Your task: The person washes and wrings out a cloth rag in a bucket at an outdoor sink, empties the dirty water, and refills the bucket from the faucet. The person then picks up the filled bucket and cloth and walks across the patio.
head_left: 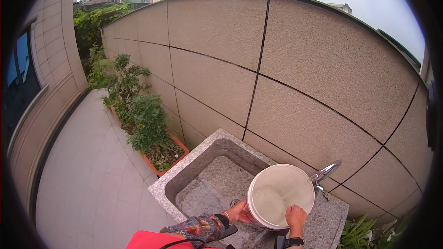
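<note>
A white bucket [282, 171] stands over the right part of the stone sink [159, 189], its mouth facing up toward me. Some cloudy water [272, 205] shows inside it. My left hand [238, 212] is closed against the bucket's near left side, with the fingertips hidden behind the wall. Curled over the near right rim, my right hand [296, 216] grips the bucket. Just beyond the bucket, a chrome faucet [326, 172] is mounted by the wall, its spout partly above the bucket's right edge.
A drain [235, 202] lies in the sink floor, left of the bucket. A tiled wall [217, 64] rises behind the sink. Potted shrubs [146, 115] in an orange planter [184, 146] line the wall at left, beside a paved walkway [87, 170]. Green plants [357, 233] grow at lower right.
</note>
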